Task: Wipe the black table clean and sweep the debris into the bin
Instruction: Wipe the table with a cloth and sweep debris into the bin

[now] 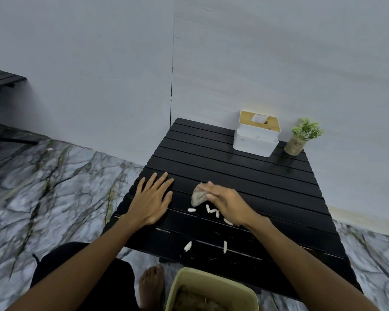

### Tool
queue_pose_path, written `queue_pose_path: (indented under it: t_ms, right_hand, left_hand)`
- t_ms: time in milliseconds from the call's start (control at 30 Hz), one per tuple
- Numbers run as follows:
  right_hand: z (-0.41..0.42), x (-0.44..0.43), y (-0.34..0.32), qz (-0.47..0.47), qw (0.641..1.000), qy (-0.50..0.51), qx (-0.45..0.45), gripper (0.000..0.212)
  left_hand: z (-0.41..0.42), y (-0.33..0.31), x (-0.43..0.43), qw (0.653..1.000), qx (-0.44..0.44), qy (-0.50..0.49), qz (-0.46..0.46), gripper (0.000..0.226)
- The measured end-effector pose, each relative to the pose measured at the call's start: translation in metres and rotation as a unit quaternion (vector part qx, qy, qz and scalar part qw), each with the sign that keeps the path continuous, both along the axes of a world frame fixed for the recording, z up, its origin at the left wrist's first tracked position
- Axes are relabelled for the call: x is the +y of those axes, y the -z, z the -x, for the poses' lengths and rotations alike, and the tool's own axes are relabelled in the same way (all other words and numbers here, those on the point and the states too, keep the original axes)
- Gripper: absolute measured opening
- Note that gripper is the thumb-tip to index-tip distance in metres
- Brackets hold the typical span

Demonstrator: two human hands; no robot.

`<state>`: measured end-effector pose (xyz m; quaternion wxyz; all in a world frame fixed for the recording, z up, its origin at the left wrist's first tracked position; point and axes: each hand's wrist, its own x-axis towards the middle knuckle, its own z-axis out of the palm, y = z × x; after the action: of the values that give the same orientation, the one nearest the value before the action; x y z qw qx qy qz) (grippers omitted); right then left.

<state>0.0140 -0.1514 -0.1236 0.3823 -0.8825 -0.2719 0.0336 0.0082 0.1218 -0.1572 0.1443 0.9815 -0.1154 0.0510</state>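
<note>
A black slatted table (245, 176) stands against the wall. My left hand (152, 197) lies flat on its left part, fingers spread and straight. My right hand (226, 204) grips a crumpled grey wipe (198, 195) near the table's middle. Several white debris pieces (212, 211) lie on the slats just below the wipe, and two more white bits (188, 246) rest close to the front edge. A pale green bin (182, 281) with rubbish inside sits on the floor below the front edge.
A white tissue box with a wooden lid (256, 134) and a small potted plant (301, 136) stand at the table's back right. The marbled floor (54, 187) surrounds the table. My bare foot (152, 286) is beside the bin. Another black table (0, 79) shows at far left.
</note>
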Motion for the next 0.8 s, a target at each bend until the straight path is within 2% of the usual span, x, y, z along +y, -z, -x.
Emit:
queue_pose_path:
  t_ms: [100, 167, 267, 433, 600, 800]
  right_hand:
    - [-0.023, -0.020, -0.013, -0.058, 0.984, 0.169, -0.011, 0.034]
    - [-0.051, -0.039, -0.007, -0.026, 0.960, 0.280, -0.002, 0.040]
    - [-0.083, -0.042, 0.017, 0.050, 0.946, 0.317, 0.036, 0.048]
    - [-0.102, 0.019, 0.028, 0.106, 0.964, 0.242, -0.029, 0.051]
    - [-0.097, 0.077, 0.026, 0.126, 0.989, 0.074, -0.038, 0.049]
    - [-0.052, 0.076, 0.010, 0.112, 0.986, -0.113, -0.044, 0.046]
  left_hand:
    - [0.001, -0.001, 0.001, 1.000, -0.002, 0.000, 0.019, 0.066]
    - [0.002, -0.002, 0.002, 1.000, -0.004, -0.003, 0.025, 0.067]
    - [0.003, -0.004, 0.004, 0.999, -0.009, -0.018, 0.025, 0.067]
    - [0.002, -0.002, 0.018, 0.999, -0.012, -0.046, 0.019, 0.069]
    - [0.003, -0.001, 0.026, 0.998, -0.019, -0.046, 0.040, 0.068]
    - [0.004, -0.001, 0.026, 0.997, -0.028, -0.039, 0.057, 0.066]
